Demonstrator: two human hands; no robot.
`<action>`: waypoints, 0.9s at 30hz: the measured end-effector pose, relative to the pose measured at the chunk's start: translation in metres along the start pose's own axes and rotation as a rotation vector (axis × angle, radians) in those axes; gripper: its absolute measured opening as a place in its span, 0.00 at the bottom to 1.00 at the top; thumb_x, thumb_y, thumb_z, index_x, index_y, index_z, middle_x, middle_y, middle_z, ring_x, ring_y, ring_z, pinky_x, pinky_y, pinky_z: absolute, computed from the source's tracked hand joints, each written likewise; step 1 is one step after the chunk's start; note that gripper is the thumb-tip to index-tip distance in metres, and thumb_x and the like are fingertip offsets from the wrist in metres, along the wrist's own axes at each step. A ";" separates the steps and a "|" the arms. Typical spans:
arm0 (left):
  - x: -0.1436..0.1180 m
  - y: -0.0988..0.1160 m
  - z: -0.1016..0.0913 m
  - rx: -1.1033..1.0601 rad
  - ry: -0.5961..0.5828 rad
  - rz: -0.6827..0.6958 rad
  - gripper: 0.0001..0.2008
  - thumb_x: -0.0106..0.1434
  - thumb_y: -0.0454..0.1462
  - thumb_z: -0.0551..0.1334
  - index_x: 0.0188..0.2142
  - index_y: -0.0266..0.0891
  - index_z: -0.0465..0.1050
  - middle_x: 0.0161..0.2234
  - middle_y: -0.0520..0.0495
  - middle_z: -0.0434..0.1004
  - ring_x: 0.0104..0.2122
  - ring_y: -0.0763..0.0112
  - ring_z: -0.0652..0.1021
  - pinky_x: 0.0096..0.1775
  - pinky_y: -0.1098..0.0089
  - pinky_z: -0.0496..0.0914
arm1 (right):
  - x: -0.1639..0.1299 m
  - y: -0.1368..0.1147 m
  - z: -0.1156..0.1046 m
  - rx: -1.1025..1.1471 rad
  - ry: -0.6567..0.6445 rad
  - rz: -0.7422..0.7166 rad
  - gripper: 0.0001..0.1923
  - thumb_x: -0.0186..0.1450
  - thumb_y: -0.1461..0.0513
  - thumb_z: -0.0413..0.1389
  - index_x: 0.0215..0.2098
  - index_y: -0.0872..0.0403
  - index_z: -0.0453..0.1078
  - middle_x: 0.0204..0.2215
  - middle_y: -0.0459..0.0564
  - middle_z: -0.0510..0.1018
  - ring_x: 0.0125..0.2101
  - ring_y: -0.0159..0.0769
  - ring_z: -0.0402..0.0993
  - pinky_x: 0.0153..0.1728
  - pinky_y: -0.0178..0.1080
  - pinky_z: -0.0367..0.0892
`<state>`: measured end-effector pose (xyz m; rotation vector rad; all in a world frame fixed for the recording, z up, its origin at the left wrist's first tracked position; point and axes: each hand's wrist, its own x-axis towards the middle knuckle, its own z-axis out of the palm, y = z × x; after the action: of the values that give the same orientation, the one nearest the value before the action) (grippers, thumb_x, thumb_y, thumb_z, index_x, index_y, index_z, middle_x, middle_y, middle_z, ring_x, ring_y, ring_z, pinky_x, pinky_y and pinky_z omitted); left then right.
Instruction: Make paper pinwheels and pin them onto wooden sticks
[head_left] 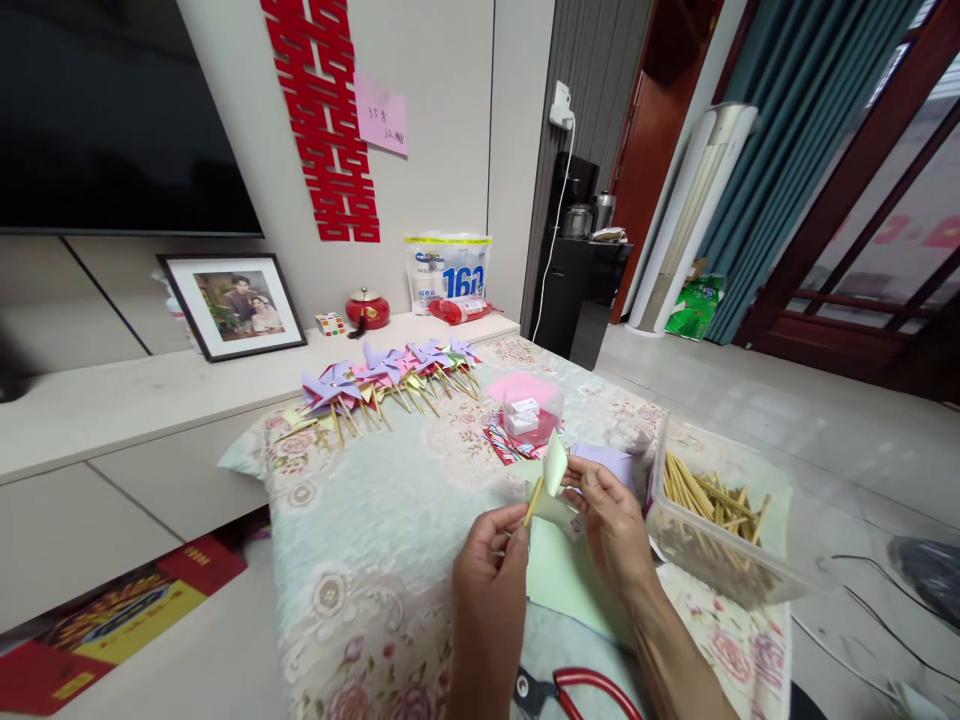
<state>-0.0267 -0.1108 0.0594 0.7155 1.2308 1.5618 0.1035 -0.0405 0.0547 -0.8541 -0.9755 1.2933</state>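
Between thumb and fingers, my left hand (491,565) pinches a short wooden stick (534,500). At the stick's upper end is a pale green paper pinwheel (555,463) with curled blades. The fingers of my right hand (611,515) are closed on a blade at the pinwheel's right side. Beneath both hands lie light green paper sheets (566,580). Pliers or cutters with red handles (600,680) rest near my wrists, partly out of frame. Just beyond my right hand is lilac paper (606,462), partly hidden by it.
A clear plastic box (720,548) of wooden sticks (697,495) stands at the right table edge. Behind my hands, a small clear container (531,415) sits by pink paper (517,388). Assembled pinwheels (382,365) lie at the back left, below a ledge with a framed photo (289,345).
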 end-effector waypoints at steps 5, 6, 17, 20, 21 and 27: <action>-0.002 0.002 0.001 -0.012 0.000 0.023 0.14 0.55 0.42 0.69 0.39 0.37 0.79 0.27 0.49 0.78 0.25 0.73 0.73 0.29 0.74 0.68 | -0.001 -0.003 0.003 0.021 0.026 -0.004 0.20 0.56 0.47 0.68 0.40 0.50 0.81 0.38 0.51 0.83 0.41 0.40 0.74 0.46 0.41 0.65; -0.002 0.003 0.001 -0.019 0.000 0.015 0.14 0.54 0.42 0.70 0.38 0.37 0.79 0.25 0.50 0.76 0.23 0.75 0.71 0.27 0.75 0.65 | -0.001 -0.004 0.004 0.030 0.026 -0.005 0.19 0.56 0.47 0.68 0.40 0.49 0.81 0.38 0.51 0.83 0.42 0.41 0.74 0.47 0.41 0.64; -0.005 0.012 0.000 -0.214 -0.146 -0.311 0.22 0.45 0.45 0.76 0.36 0.35 0.78 0.25 0.53 0.71 0.21 0.82 0.65 0.22 0.77 0.56 | -0.004 -0.014 0.004 0.130 -0.176 0.140 0.26 0.56 0.55 0.69 0.52 0.50 0.77 0.39 0.51 0.83 0.40 0.41 0.76 0.45 0.40 0.66; -0.003 0.009 -0.001 -0.173 -0.143 -0.307 0.22 0.44 0.45 0.76 0.35 0.35 0.78 0.26 0.52 0.72 0.20 0.81 0.65 0.21 0.77 0.55 | -0.004 -0.011 0.005 0.089 -0.230 0.154 0.26 0.54 0.58 0.69 0.51 0.51 0.76 0.39 0.50 0.82 0.38 0.40 0.76 0.43 0.40 0.66; -0.002 0.008 -0.001 -0.156 -0.147 -0.298 0.21 0.44 0.45 0.76 0.34 0.35 0.77 0.26 0.52 0.72 0.20 0.81 0.65 0.21 0.77 0.55 | -0.003 -0.010 0.005 0.066 -0.220 0.156 0.26 0.54 0.59 0.70 0.51 0.51 0.76 0.38 0.50 0.82 0.38 0.40 0.76 0.42 0.39 0.66; -0.001 0.001 -0.003 -0.101 -0.181 -0.270 0.18 0.48 0.43 0.73 0.36 0.36 0.77 0.26 0.51 0.73 0.20 0.80 0.65 0.20 0.77 0.55 | -0.002 -0.005 0.004 -0.019 -0.148 0.165 0.27 0.50 0.60 0.71 0.49 0.52 0.76 0.38 0.49 0.81 0.38 0.39 0.75 0.39 0.38 0.66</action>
<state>-0.0295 -0.1127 0.0598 0.5848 1.0596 1.2978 0.1013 -0.0433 0.0612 -0.8777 -1.0512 1.5076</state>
